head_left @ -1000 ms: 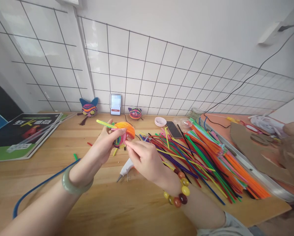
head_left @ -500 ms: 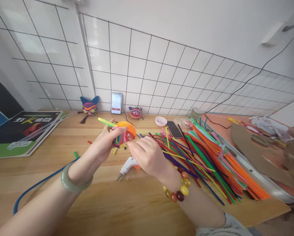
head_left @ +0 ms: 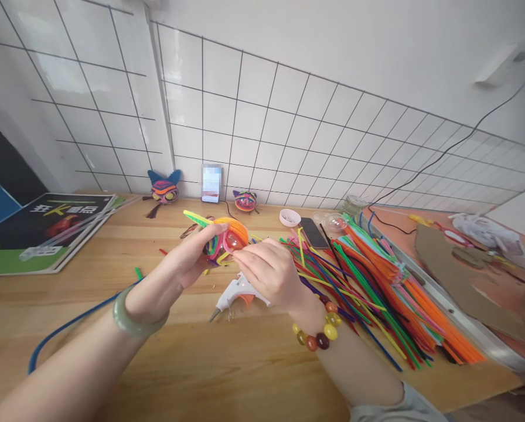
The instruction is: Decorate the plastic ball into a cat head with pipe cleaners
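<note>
My left hand is wrapped round a small pipe-cleaner craft, held above the table. Orange strands curve over its top, with pink, green and blue ones below and a clear reddish dome in the middle. A yellow-green loop sticks up from its left side. At the craft's lower right edge, my right hand has its fingertips pinched at the end of a pink pipe cleaner; the exact grip is partly hidden. Beneath my right hand lies a white glue gun, its nozzle pointing lower left.
Loose pipe cleaners spread over the right side. Along the wall are a blue-eared craft, a lit phone, another craft and a pink bowl. A dark phone lies behind the pipe cleaners; a book is left.
The view has shifted slightly. My right hand has drawn a little to the right, uncovering more of the glue gun. My left hand still holds the craft.
</note>
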Available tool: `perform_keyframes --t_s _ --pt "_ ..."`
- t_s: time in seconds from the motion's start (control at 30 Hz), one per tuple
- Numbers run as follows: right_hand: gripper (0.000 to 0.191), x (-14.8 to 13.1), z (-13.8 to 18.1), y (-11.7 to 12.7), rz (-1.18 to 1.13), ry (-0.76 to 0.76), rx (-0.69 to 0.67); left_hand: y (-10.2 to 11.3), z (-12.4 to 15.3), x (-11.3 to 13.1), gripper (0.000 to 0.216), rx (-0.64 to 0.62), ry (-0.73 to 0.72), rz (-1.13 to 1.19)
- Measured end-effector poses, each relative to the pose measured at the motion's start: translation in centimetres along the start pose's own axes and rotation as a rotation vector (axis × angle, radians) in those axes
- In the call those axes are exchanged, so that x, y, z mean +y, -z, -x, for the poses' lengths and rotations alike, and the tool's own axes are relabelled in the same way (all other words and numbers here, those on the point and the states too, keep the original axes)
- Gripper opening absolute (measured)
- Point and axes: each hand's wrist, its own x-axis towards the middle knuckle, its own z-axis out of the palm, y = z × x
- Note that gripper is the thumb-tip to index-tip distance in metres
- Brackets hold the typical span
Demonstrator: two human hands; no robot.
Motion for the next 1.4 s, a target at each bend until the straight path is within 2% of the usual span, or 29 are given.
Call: perform_keyframes --t_s 0.23,0.57,0.73,1.0,1.17,1.4 --pt "0.02 0.0 -0.3 0.0 0.009 0.006 0.012 0.0 0.0 -0.1 0.021 -0.006 0.008 -0.005" --pt "0.025 0.6 0.0 0.3 0.133 0.115 -0.094 0.1 -0.5 -0.7 0.018 -0.078 -0.022 0.012" --pt "0.026 0.9 0.2 0.3 0.125 0.123 -0.087 0.3 -0.5 -0.6 0.024 -0.11 -0.03 -0.02" --pt "0.025 1.5 0.7 0.2 0.115 0.098 -0.09 0.6 -0.3 -0.4 0.036 -0.091 -0.003 -0.03" --pt "0.023 1.4 0.5 0.3 0.135 0.117 -0.031 0.8 -0.4 -0.4 0.042 -0.108 0.008 -0.026" --pt "0.025 1.5 0.7 0.1 0.081 0.089 -0.067 0.2 0.0 -0.5 0.029 -0.028 -0.089 -0.099"
